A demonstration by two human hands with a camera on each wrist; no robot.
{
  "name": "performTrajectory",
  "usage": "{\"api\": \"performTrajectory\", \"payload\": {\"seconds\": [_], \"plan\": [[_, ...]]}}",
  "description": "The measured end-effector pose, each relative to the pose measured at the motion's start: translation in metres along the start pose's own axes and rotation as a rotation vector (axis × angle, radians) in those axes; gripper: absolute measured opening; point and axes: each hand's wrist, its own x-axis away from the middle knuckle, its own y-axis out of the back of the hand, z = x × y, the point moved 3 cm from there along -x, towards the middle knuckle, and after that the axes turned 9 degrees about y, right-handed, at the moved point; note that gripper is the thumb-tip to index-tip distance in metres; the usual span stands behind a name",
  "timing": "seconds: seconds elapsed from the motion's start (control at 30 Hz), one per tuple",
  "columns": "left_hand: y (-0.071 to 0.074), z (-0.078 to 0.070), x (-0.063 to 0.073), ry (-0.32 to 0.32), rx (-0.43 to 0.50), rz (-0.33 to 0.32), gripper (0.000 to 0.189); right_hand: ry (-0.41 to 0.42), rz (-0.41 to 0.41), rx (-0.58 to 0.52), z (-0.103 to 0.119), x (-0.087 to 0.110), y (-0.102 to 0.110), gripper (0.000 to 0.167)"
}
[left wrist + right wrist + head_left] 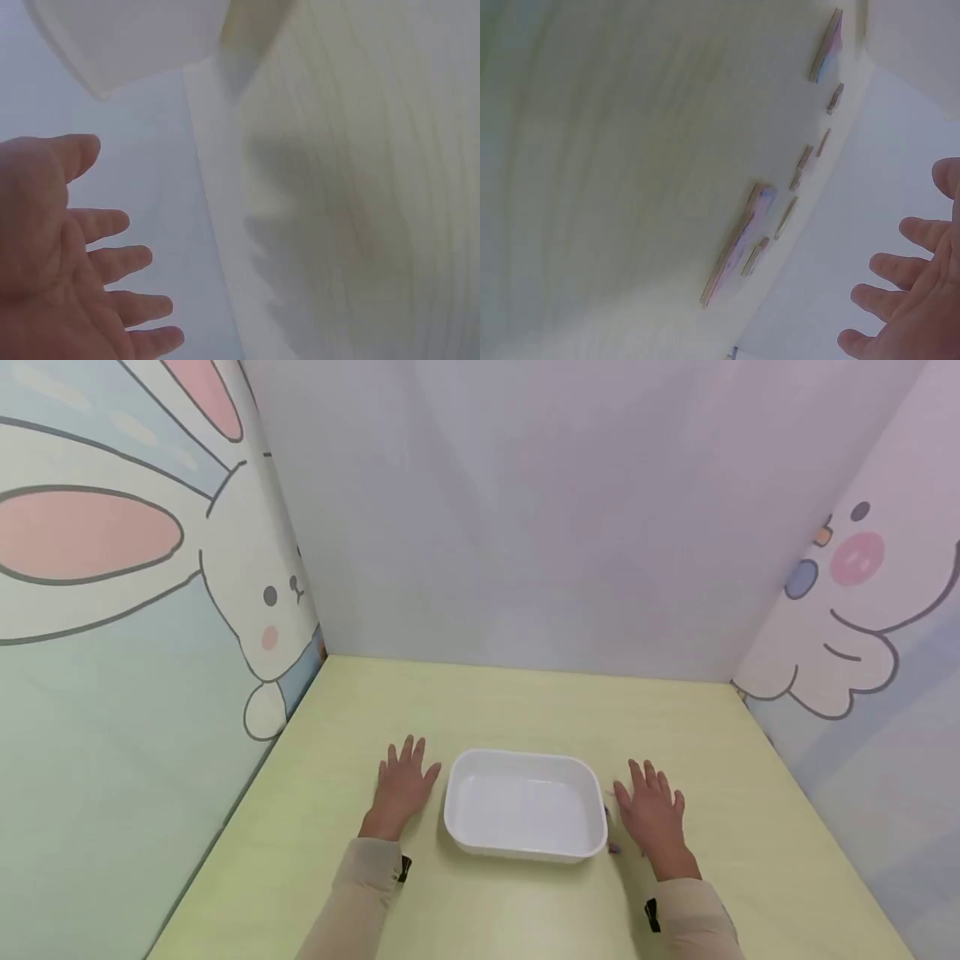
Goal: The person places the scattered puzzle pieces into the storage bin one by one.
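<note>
A white rectangular tray (pixel 525 814) with rounded corners stands on the table between the two hands, and nothing lies in it. To its left the left hand (pixel 402 787) is spread, palm down, with straight fingers and holds nothing. In the left wrist view its fingers (pixel 124 262) are apart from the table, near the tray's side (pixel 142 45). On the tray's right the right hand (pixel 651 810) hovers, fingers spread and holding nothing. Under it lie several small flat pieces (pixel 737 246) with brownish edges and coloured faces. The hand partly hides them in the head view.
The pale yellow table (pixel 487 910) meets a plain light cloth wall (pixel 525 527) at the back. Side panels with a cartoon rabbit (pixel 255 577) on the left and a white cartoon animal (pixel 862 627) on the right bound the space.
</note>
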Motion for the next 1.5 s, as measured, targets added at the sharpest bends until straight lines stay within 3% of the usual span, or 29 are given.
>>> {"api": "performTrajectory", "payload": {"seconds": [0.27,0.53,1.0,1.5], "plan": [[-0.001,-0.006,0.008,0.064,0.245,0.072,0.032,0.037,-0.042,0.020,-0.004,0.009,0.004,0.050],[-0.006,-0.010,0.018,0.089,0.319,0.102,0.032,0.032,-0.044,0.044,-0.011,0.014,0.002,0.048],[-0.011,-0.018,0.021,0.090,0.345,0.114,0.029,0.040,0.043,0.135,-0.010,0.022,0.015,0.039],[-0.013,-0.020,0.021,0.066,0.356,0.138,0.023,0.057,0.186,0.147,-0.018,0.009,0.017,0.036]]}}
